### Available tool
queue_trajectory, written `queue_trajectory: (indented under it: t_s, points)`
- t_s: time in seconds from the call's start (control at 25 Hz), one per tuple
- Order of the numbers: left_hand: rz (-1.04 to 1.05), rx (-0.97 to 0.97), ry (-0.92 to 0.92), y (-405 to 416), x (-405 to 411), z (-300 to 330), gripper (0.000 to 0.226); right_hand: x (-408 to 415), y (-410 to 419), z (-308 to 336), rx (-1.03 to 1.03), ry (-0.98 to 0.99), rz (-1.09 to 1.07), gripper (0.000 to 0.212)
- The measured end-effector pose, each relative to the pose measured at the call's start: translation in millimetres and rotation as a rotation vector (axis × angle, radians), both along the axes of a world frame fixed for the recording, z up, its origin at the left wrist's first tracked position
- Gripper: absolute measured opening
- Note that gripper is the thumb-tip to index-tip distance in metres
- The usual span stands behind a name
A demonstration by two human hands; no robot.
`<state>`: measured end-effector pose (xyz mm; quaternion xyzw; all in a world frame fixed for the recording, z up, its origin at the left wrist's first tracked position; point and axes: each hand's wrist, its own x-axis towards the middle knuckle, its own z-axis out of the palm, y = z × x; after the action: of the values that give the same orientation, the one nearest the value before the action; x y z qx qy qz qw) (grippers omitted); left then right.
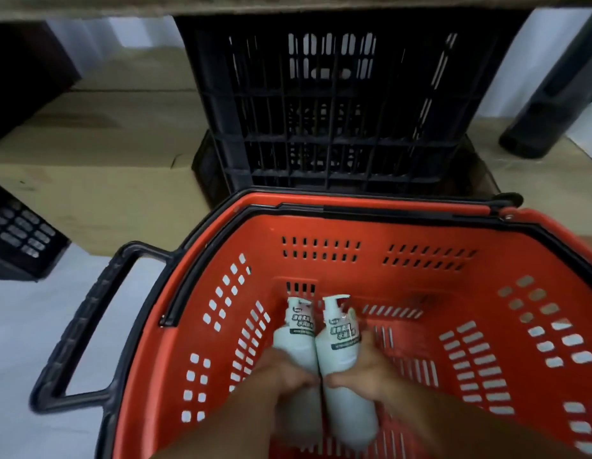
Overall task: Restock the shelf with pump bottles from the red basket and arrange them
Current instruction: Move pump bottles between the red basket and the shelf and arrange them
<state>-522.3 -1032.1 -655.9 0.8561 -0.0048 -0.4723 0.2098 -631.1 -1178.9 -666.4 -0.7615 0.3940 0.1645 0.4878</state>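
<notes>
Two pale green pump bottles lie side by side in the red basket (480, 293), their pump heads pointing away from me. My left hand (281, 376) is wrapped around the left bottle (296, 339). My right hand (371, 372) is wrapped around the right bottle (341, 346). Both forearms reach down into the basket from the bottom edge of the view. Apart from these two bottles, nothing else shows on the basket's floor.
A black slatted crate (334, 111) stands directly behind the basket. A cardboard box (99, 167) sits to the left, a dark device with keys (19, 233) at the far left. The basket's black handle (79, 329) sticks out left. A dark cylinder (550, 104) leans at right.
</notes>
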Motion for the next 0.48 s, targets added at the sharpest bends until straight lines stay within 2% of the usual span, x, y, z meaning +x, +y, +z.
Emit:
queue_trajectory:
  t_s: [0.12,0.28,0.4,0.48]
  points:
    - [0.003,-0.087,-0.011,5,6,52,0.079,-4,-11,61,-0.076,-0.119,0.082,0.115]
    - [0.042,-0.491,-0.085,14,14,135,0.073,-12,-24,148,-0.061,-0.321,0.011,0.101]
    - [0.091,-0.733,-0.214,31,18,194,0.095,-17,-24,199,-0.087,-0.453,-0.056,0.103]
    - [0.044,-0.808,-0.327,43,21,232,0.103,-16,-24,233,-0.124,-0.481,-0.077,0.103]
